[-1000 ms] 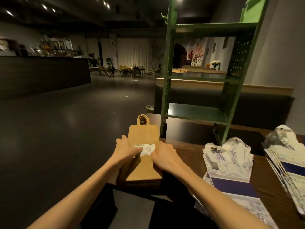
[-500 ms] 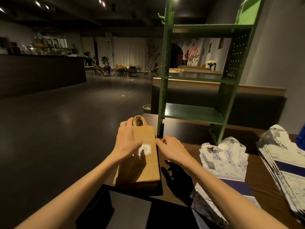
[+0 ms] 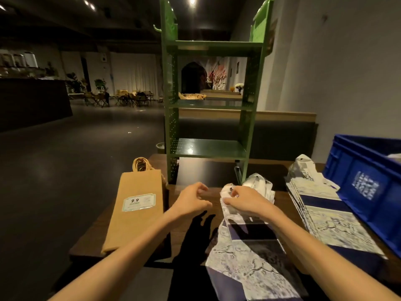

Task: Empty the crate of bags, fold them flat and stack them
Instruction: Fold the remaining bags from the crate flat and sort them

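Head view shows your right hand (image 3: pixel 243 200) curled over the top edge of a white and navy patterned bag (image 3: pixel 249 242), fingers pinching the paper near its white handles (image 3: pixel 258 184). That bag lies on the bench (image 3: pixel 91 237) in front of you, its lower end hanging over the near edge. Your left hand (image 3: pixel 191 200) hovers just beside it, above the bare wood, fingers loosely curled and holding nothing; it casts a dark shadow on the bench below.

To your left, a brown paper bag (image 3: pixel 136 207) lies flat on the bench, apart from both hands, its twine handles (image 3: pixel 141 165) pointing away from you and a pale label (image 3: pixel 138 202) reading 9.9 on its face. You cannot tell whether more bags lie under it.

To your right, a stack of flattened patterned bags (image 3: pixel 321 207) rests on the bench, fanned slightly at the edges. A blue crate (image 3: pixel 366 187) stands just beside that stack on its right, touching or overlapping its edge; something pale shows over the rim, too little to identify.

A green metal shelf unit (image 3: pixel 210 101) stands at the far side of the bench.
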The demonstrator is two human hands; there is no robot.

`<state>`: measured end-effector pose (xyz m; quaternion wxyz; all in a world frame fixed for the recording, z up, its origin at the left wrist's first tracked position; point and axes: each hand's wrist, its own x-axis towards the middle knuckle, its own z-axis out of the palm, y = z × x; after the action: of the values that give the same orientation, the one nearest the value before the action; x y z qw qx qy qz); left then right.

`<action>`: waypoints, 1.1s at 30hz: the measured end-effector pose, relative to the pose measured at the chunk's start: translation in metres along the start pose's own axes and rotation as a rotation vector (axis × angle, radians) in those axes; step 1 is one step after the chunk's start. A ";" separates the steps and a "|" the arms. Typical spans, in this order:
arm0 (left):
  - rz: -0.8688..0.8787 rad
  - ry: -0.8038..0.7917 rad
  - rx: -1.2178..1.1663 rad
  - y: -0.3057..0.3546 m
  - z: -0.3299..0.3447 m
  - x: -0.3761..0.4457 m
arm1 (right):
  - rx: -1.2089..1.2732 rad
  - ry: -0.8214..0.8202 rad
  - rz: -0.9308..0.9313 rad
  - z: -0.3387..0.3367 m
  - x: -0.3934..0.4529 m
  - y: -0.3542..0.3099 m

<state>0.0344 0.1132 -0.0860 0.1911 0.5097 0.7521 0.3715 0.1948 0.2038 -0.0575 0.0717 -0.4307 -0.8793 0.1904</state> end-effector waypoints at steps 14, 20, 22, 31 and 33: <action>-0.459 -0.245 -0.511 0.027 0.064 0.013 | 0.512 0.082 0.354 0.016 -0.030 0.094; -0.212 -0.325 -0.715 0.052 0.049 -0.002 | 0.773 0.304 0.209 -0.001 -0.035 0.091; -0.156 -0.322 -0.834 0.067 0.033 -0.006 | 0.855 0.388 0.100 -0.016 -0.039 0.093; 0.107 -0.033 -0.982 0.114 -0.005 0.001 | 1.068 0.760 -0.147 -0.080 -0.051 0.075; 0.120 -0.023 -1.011 0.118 -0.004 0.001 | 1.085 0.826 -0.172 -0.083 -0.047 0.073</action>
<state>0.1049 0.1370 0.0054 0.4002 0.3998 0.4457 0.6938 0.3007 0.2302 -0.0085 0.6217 -0.2996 -0.5910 0.4177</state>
